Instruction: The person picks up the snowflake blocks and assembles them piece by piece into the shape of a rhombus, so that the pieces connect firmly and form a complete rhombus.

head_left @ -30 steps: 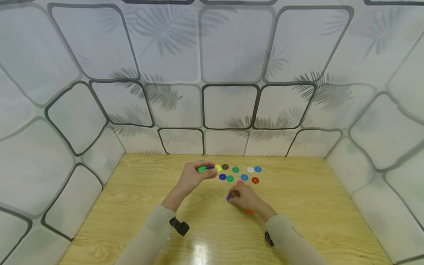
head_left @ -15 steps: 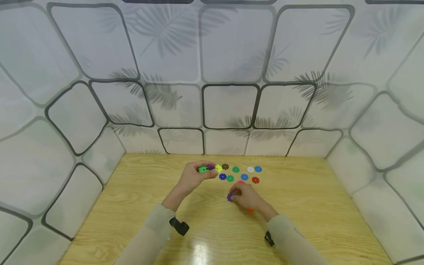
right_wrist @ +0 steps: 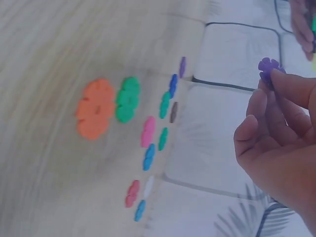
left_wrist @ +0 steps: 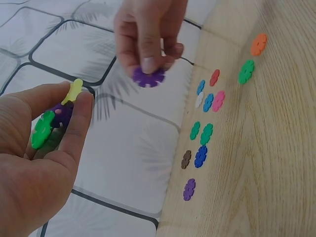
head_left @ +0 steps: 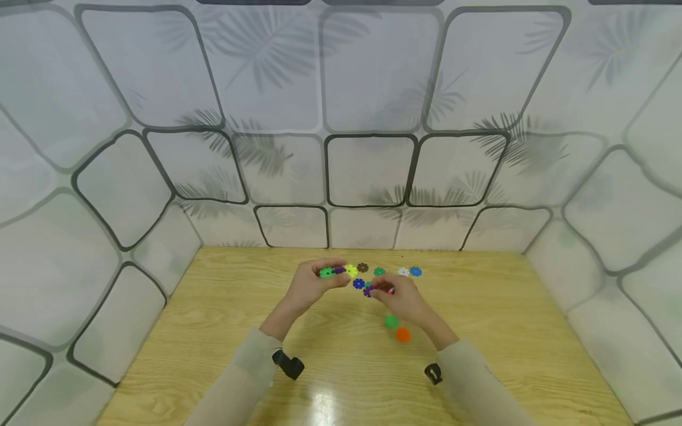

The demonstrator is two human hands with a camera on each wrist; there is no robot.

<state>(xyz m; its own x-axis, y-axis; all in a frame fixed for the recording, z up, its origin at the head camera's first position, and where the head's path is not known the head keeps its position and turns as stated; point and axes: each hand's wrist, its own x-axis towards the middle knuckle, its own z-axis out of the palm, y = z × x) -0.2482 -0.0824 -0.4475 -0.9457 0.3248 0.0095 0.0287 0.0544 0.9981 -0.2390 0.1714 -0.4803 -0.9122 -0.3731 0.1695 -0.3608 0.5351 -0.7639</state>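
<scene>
My left hand (head_left: 311, 283) holds a short chain of notched plastic snowflake discs. In the left wrist view a green disc (left_wrist: 43, 129), a dark purple disc (left_wrist: 62, 116) and a yellow disc (left_wrist: 74, 90) are joined, the yellow one past the fingertips. My right hand (head_left: 406, 300) pinches a single purple snowflake disc (left_wrist: 148, 78) between thumb and fingers, raised off the table. Its notched edge points away from the fingertips, toward the left hand. A gap separates this disc from the yellow end of the chain.
Several loose discs lie flat on the wooden table (head_left: 224, 343), among them blue (left_wrist: 201, 156), brown (left_wrist: 186, 159), pink (left_wrist: 218, 101) and another purple disc (left_wrist: 189, 189). A green disc (head_left: 391, 321) and an orange disc (head_left: 403, 335) lie nearer the body. Patterned cloth walls (head_left: 373, 171) surround the table.
My right hand has moved up and forward in the head view with the purple disc, uncovering the green disc and more of the orange one. The left hand stays in place with its chain.
</scene>
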